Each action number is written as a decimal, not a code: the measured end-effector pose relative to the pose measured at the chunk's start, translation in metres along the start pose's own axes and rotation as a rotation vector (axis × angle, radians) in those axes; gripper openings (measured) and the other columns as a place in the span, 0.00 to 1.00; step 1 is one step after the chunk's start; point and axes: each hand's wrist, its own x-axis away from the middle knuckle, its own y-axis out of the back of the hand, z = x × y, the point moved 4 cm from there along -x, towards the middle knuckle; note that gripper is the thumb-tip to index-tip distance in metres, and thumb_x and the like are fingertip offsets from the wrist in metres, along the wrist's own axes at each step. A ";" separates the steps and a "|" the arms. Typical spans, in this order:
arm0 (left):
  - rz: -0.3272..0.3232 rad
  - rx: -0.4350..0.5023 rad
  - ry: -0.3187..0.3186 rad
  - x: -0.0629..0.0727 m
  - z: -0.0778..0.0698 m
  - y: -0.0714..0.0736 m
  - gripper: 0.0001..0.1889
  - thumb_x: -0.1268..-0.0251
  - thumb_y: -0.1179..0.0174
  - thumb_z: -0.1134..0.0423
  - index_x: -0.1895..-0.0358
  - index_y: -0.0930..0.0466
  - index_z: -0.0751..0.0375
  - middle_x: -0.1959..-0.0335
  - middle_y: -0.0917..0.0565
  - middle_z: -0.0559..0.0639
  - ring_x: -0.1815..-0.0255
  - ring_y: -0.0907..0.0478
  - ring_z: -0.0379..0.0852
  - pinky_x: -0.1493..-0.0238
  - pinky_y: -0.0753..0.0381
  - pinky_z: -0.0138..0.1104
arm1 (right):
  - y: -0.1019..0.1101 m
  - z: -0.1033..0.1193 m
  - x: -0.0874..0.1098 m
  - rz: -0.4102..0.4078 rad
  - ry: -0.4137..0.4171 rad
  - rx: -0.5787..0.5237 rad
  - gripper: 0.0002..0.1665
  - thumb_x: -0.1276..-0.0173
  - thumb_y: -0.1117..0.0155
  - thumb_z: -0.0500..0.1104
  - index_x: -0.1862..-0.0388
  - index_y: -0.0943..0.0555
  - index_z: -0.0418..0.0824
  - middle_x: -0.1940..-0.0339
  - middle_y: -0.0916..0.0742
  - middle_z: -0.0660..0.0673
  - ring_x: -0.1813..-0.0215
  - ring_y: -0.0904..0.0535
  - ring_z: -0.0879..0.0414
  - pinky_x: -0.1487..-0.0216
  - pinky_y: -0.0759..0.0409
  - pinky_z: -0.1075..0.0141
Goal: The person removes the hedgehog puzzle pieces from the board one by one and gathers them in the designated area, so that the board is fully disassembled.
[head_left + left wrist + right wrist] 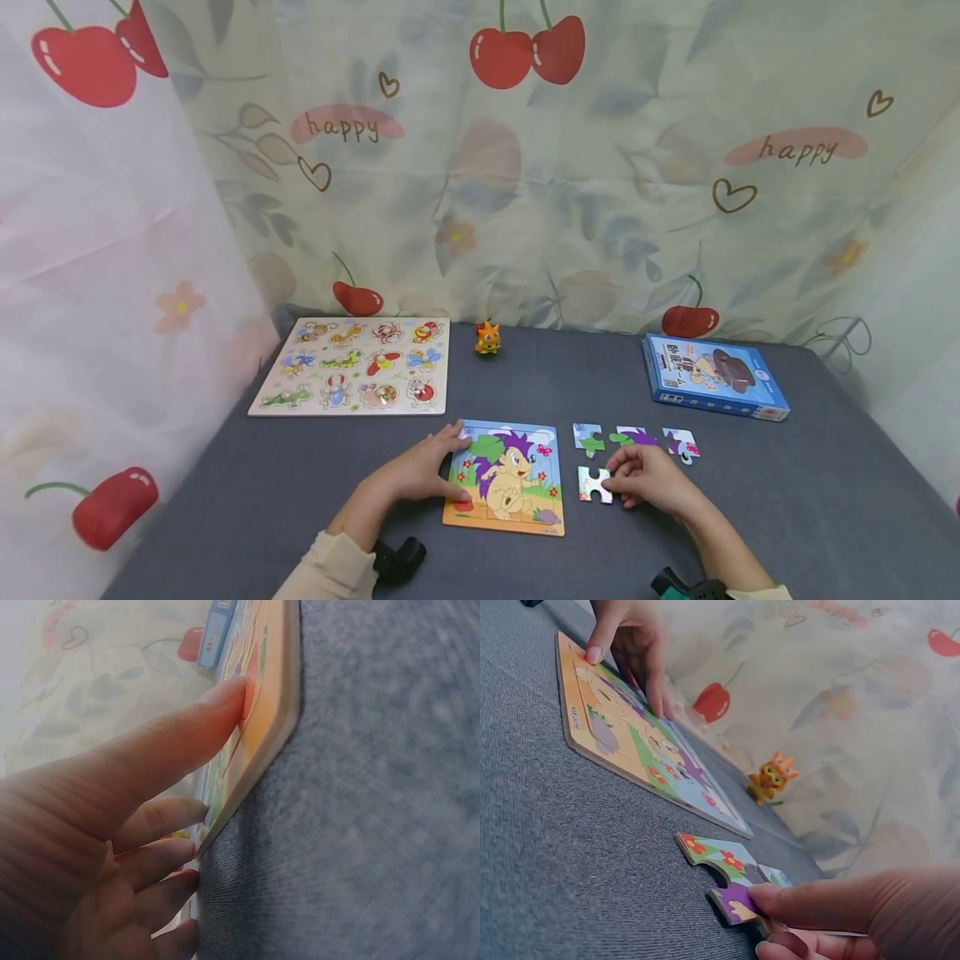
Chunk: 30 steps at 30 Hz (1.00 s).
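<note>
In the head view, my left hand (420, 468) rests on the left side of a square hedgehog jigsaw puzzle (517, 479). Its thumb (191, 724) presses the board's lower left corner, while the other fingers spread along the edge. To the right of the board, my right hand (651, 482) pinches a puzzle piece (588, 482), thumb on top and fingers beneath. Red flowers and a purple patch show on this piece (731, 859) in the right wrist view, where it looks tilted. Just behind it lie three more pieces: a left one (587, 437), a middle one (639, 435) and a right one (680, 442).
A wooden board of insect pictures (360, 367) lies at the back left. Near the curtain stands a small orange and yellow figurine (487, 338). At the back right is a blue game box (716, 375). Dark grey cloth (300, 500) covers the table.
</note>
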 end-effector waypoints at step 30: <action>0.003 -0.002 0.001 0.000 0.000 0.000 0.42 0.51 0.31 0.49 0.32 0.37 0.59 0.25 0.50 0.57 0.24 0.56 0.58 0.27 0.54 0.53 | 0.000 0.002 -0.003 0.030 0.153 0.254 0.24 0.49 0.26 0.45 0.57 0.21 0.34 0.68 0.23 0.45 0.74 0.28 0.63 0.73 0.28 0.72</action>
